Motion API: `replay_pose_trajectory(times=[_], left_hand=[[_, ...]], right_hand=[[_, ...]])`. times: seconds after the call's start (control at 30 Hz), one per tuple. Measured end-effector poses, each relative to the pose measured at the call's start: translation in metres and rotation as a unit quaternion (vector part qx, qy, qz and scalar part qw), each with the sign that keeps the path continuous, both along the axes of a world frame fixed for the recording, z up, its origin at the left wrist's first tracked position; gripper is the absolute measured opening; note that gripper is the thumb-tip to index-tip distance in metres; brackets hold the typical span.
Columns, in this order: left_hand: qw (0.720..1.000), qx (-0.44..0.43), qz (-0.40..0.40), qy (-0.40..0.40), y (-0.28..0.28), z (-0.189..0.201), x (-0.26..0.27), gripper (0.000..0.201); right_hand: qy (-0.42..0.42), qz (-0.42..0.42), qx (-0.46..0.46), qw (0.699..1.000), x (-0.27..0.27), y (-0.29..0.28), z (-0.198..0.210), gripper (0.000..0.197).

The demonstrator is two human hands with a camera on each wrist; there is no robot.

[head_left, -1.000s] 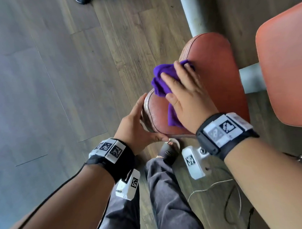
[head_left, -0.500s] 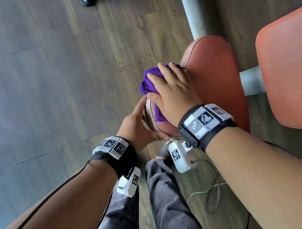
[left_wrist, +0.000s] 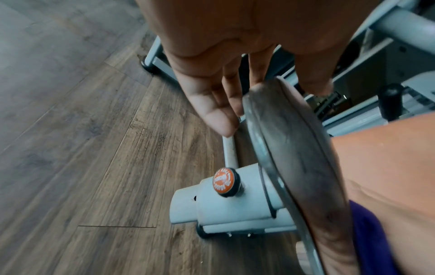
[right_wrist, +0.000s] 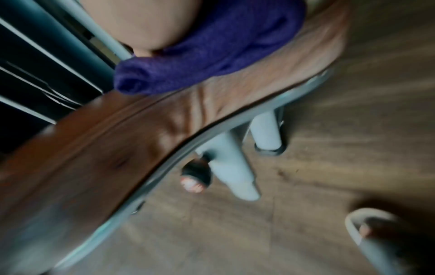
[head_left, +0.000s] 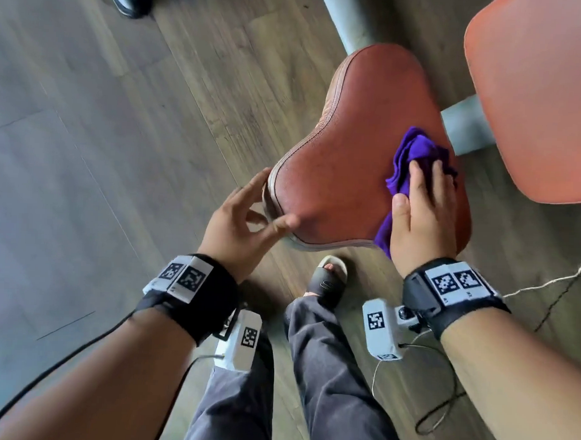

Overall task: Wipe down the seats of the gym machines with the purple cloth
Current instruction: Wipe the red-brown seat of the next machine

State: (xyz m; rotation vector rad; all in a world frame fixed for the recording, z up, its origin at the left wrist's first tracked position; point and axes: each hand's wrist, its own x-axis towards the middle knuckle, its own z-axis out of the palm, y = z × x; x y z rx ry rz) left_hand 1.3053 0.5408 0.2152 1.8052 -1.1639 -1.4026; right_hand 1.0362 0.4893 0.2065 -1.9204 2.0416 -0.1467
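A worn red-brown seat (head_left: 347,149) on a grey frame fills the middle of the head view. The purple cloth (head_left: 416,151) lies bunched on the seat's right side. My right hand (head_left: 421,211) presses flat on it with straight fingers; the right wrist view shows the palm (right_wrist: 146,24) on the cloth (right_wrist: 212,55) above the seat's rim (right_wrist: 117,139). My left hand (head_left: 246,218) is at the seat's near left corner, thumb resting on top. Its fingers (left_wrist: 219,104) run straight beside the seat's edge (left_wrist: 294,148). The cloth's end (left_wrist: 367,241) shows under my right forearm.
An orange back pad (head_left: 544,90) stands close on the right, joined by a grey tube (head_left: 467,127). An orange knob (left_wrist: 224,181) sits on the seat post. My sandalled foot (head_left: 326,280) is under the near rim. Cables (head_left: 442,373) trail from my right wrist. Wood floor lies to the left.
My right hand has slid the cloth from the seat's left edge across to its right side. My left hand's fingers have straightened and loosened at the near corner.
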Motion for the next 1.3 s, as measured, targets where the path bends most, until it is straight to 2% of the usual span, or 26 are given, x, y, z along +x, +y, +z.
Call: replay_pose_trajectory(times=[0.07, 0.2, 0.27, 0.33, 0.4, 0.5, 0.6, 0.67, 0.7, 0.73, 0.77, 0.83, 0.87, 0.93, 1.0, 1.07, 1.13, 1.17, 1.3], left_hand=[[0.997, 0.005, 0.053, 0.046, -0.006, 0.0, 0.006, 0.065], [0.993, 0.022, 0.085, 0.076, -0.016, 0.0, 0.011, 0.035], [0.993, 0.027, 0.086, 0.081, -0.015, -0.002, 0.01, 0.03], [0.993, 0.027, 0.081, 0.084, -0.012, -0.003, 0.009, 0.035], [0.992, 0.028, 0.079, 0.09, -0.011, -0.003, 0.009, 0.042], [0.993, 0.018, 0.083, 0.079, -0.01, -0.001, 0.008, 0.035], [0.994, 0.017, 0.083, 0.07, -0.011, 0.0, 0.006, 0.031], [0.994, 0.017, 0.084, 0.064, -0.01, 0.0, 0.006, 0.025], [0.994, 0.017, 0.084, 0.061, -0.01, -0.001, 0.005, 0.023], [0.994, 0.017, 0.087, 0.061, -0.011, 0.0, 0.004, 0.021], [0.994, 0.018, 0.09, 0.064, -0.011, 0.001, 0.002, 0.02], [0.992, 0.025, 0.097, 0.071, -0.01, 0.003, -0.002, 0.018], [0.991, 0.034, 0.104, 0.078, -0.01, 0.004, -0.003, 0.019], [0.988, 0.051, 0.118, 0.087, -0.013, 0.009, -0.008, 0.024], [0.986, 0.062, 0.131, 0.081, -0.018, 0.011, -0.014, 0.03], [0.985, 0.068, 0.148, 0.061, -0.027, 0.007, -0.02, 0.035], [0.984, 0.058, 0.165, 0.029, -0.038, 0.005, -0.029, 0.033], [0.983, 0.051, 0.177, 0.009, -0.044, 0.004, -0.034, 0.034], [0.97, 0.052, 0.203, -0.121, -0.059, 0.007, -0.055, 0.059]], right_hand=[[-0.02, 0.005, -0.019, 1.0, 0.031, 0.012, 0.007, 0.059], [-0.05, 0.168, -0.037, 0.984, 0.083, 0.053, 0.023, 0.057], [-0.048, 0.226, -0.046, 0.972, 0.081, 0.063, 0.023, 0.062], [-0.039, 0.236, -0.063, 0.969, 0.064, 0.064, 0.015, 0.061], [-0.036, 0.175, -0.065, 0.982, 0.042, 0.063, 0.005, 0.057], [-0.019, 0.001, -0.065, 0.998, 0.002, 0.062, -0.01, 0.051], [-0.01, -0.127, -0.054, 0.99, -0.015, 0.06, -0.017, 0.05], [-0.015, -0.181, -0.04, 0.983, 0.006, 0.056, -0.011, 0.051], [-0.022, -0.172, -0.037, 0.984, 0.024, 0.056, -0.005, 0.052], [-0.036, -0.122, -0.04, 0.991, 0.044, 0.058, 0.002, 0.053], [-0.053, -0.038, -0.047, 0.997, 0.063, 0.061, 0.008, 0.054], [-0.078, 0.128, -0.075, 0.986, 0.09, 0.065, 0.016, 0.053], [-0.082, 0.176, -0.087, 0.977, 0.094, 0.065, 0.017, 0.052], [-0.065, 0.216, -0.094, 0.97, 0.086, 0.062, 0.014, 0.056], [-0.047, 0.181, -0.088, 0.979, 0.063, 0.062, 0.006, 0.056], [-0.037, 0.056, -0.081, 0.994, 0.027, 0.064, -0.006, 0.052], [-0.031, -0.057, -0.061, 0.996, -0.011, 0.061, -0.014, 0.05], [-0.034, -0.084, -0.044, 0.995, -0.027, 0.056, -0.017, 0.049], [-0.064, -0.126, 0.003, 0.99, -0.08, 0.012, -0.024, 0.057]])
